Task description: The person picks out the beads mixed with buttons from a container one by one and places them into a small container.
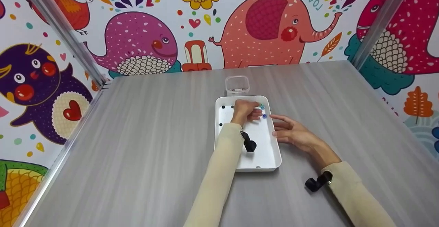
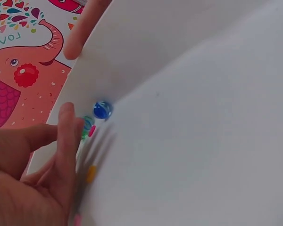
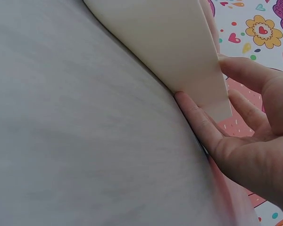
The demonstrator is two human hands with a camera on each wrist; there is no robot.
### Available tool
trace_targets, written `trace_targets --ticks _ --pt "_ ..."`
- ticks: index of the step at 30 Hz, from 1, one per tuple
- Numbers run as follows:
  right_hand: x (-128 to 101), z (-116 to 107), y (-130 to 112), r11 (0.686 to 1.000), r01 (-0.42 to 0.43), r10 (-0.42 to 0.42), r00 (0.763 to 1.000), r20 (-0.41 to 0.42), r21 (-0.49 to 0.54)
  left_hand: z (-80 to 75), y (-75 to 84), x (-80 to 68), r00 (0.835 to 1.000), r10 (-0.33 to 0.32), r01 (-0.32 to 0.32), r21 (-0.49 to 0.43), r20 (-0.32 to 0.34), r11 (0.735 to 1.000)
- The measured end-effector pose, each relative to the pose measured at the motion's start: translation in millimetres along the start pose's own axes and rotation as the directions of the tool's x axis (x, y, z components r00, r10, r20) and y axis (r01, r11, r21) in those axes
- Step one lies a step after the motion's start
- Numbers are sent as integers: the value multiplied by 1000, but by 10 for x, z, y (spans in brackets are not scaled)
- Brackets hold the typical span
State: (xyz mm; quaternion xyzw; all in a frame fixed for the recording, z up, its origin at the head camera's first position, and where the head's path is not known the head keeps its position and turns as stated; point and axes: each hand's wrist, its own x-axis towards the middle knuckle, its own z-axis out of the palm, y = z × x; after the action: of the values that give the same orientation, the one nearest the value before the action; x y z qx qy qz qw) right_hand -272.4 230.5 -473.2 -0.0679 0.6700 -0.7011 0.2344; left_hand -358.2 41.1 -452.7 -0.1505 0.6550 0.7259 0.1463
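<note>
A white rectangular tray (image 1: 253, 155) lies on the table with several marbles in it. My left hand (image 1: 245, 110) reaches into its far part, fingers extended toward the far right corner. Right by those fingertips are blue-green marbles (image 1: 262, 106), partly hidden by the hand in the left wrist view. A dark blue marble (image 2: 103, 109) sits a little nearer along the right wall. My right hand (image 1: 296, 134) is at the tray's outer right side, its fingers and thumb against the wall and rim; in the right wrist view its thumb (image 3: 198, 120) lies low along the wall.
Dark marbles (image 1: 221, 124) lie along the tray's left side, and a pale marble (image 1: 258, 167) at its near edge. Behind the tray stands a clear plastic container (image 1: 237, 84) with small things inside. Patterned walls and metal posts (image 1: 380, 28) border the grey table (image 1: 154, 134).
</note>
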Motion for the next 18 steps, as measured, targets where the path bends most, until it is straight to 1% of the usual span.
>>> trace_targets --ticks 4,6,8,14,18 --pt "4 2 4 1000 2 -2 1000 -4 -4 31 6 -20 999 13 -11 52 -45 999" --pt "3 2 14 1000 4 -4 1000 -4 -3 51 1 -28 997 17 -11 81 -78 997" --pt "-3 -1 22 1000 5 -5 1000 -5 -2 72 -3 -35 995 15 -6 97 -94 995" --pt "-24 -10 24 1000 5 -5 1000 -5 0 119 2 -41 995 -2 13 111 -97 994" --pt "-5 -3 14 1000 13 -13 1000 4 7 126 25 -24 993 4 9 119 -114 993"
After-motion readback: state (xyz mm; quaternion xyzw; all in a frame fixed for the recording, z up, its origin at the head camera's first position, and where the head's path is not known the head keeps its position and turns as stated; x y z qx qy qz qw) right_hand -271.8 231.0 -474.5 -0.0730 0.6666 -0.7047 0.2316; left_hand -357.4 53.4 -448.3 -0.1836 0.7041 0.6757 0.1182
